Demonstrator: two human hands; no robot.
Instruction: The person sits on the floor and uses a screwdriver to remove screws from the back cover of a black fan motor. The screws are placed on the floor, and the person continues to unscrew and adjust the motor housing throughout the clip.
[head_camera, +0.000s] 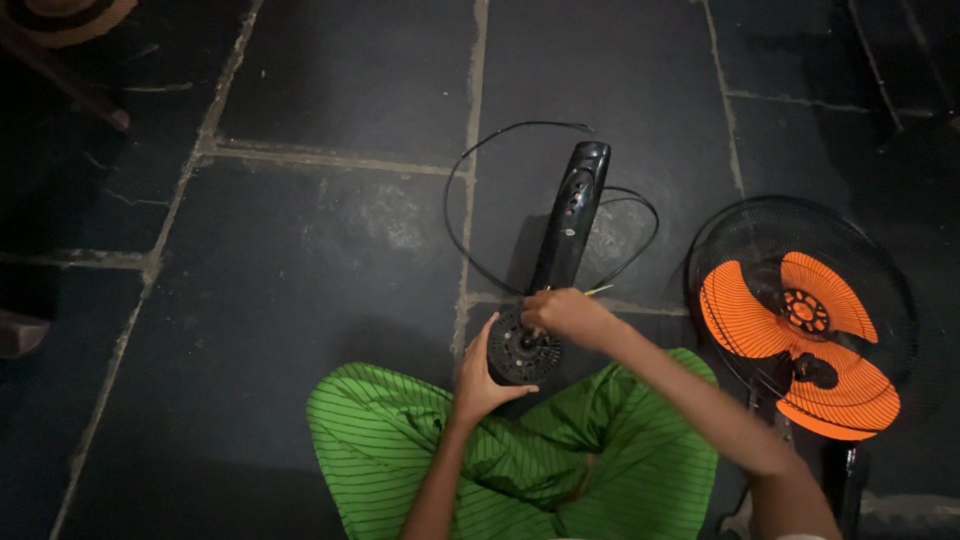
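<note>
Right now you sit cross-legged on the dark stone floor (300, 280) in green striped trousers (520, 460), with the black fan body (565, 235) lying lengthwise straight out from your grip, its round motor end (515, 352) pulled in over your lap. Off to the right of your grip, well apart from it, stands the wire guard (800, 310) with the orange blades (800, 340) inside; if the body swings that way, it could knock the guard over, I judge.

Your left hand (478, 375) cups the near-left side of the motor end, fingers curled around its rim, grasping it. That is the only thing steadying the body, so a push from above could roll it off your knee.

The black cord (470, 180) loops loose on the floor just beyond your grip, on both sides of the body. A tug on the body could drag it, or it could snag under the stem.

Your right hand (568, 315) sits clenched on top of the motor end, around a thin pale tool (598, 291) whose tip pokes out to the right; what kind of tool I cannot tell. It is dim here, and a slip could drive the tip toward your left fingers, which lie just below it.
</note>
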